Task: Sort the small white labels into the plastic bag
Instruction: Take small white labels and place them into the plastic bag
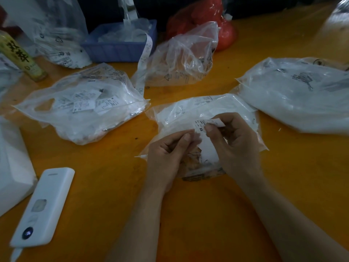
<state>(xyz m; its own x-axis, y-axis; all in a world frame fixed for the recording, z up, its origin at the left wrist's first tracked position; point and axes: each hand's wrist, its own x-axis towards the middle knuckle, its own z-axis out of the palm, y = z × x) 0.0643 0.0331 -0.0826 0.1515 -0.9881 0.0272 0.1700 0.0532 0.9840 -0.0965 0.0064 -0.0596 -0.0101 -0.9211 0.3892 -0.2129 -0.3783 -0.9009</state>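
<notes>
A small white label printed "XS" is pinched between the thumb and fingers of my right hand, just above a clear plastic bag full of white labels at the table's middle. My left hand has its fingers curled with fingertips pinched together at the bag's near opening, close to the label's left end. Whether it holds the bag's film or the label I cannot tell. Both hands cover the bag's near part.
Other label-filled clear bags lie left, right and behind. A blue basket, a red bag and a yellow bottle stand at the back. A white device lies near left on the orange table.
</notes>
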